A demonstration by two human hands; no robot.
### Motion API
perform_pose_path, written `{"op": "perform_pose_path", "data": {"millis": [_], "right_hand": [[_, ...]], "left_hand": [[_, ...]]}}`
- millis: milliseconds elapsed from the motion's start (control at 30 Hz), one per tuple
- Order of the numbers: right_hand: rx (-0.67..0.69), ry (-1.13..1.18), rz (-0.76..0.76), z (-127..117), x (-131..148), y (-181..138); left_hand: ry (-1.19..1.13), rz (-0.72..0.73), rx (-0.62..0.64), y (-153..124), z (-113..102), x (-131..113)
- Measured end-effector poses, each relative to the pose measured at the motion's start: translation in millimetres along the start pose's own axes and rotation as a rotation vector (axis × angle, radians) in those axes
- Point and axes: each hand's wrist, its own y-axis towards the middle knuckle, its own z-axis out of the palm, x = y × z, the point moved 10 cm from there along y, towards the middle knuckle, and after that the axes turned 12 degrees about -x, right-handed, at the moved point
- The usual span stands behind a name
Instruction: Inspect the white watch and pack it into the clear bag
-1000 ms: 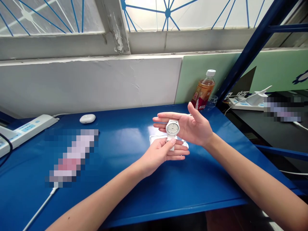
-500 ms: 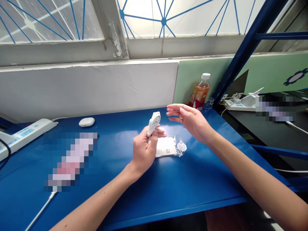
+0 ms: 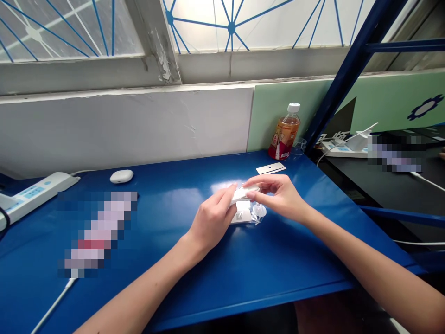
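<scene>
A white wristwatch is held between both hands above the blue table. My left hand pinches its near end with thumb and fingers. Closed on the far end are the fingers of my right hand. Just beneath the watch a clear plastic bag with white contents lies on the table, partly hidden by the hands.
A small white card lies behind my hands. A tea bottle stands at the back by the green panel. A white earbud case, a power strip and a white cable are on the left. A blue rack post rises right.
The watch left my open right palm, my left hand lifted it upright, and now both hands hold it low over the plastic bag. The white card has come into view.
</scene>
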Motion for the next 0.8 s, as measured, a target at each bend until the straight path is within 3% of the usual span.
{"op": "perform_pose_path", "data": {"millis": [233,433,800], "right_hand": [[-0.04,0.005,-0.012,-13,-6,9],[-0.059,-0.321,-0.132,-33,6,19],[0.05,-0.575,-0.05,-28,-12,17]], "left_hand": [[0.11,0.113,0.118,8,9,-14],[0.305,0.135,0.45,4,22,5],[0.176,0.1,0.375,-6,6,16]]}}
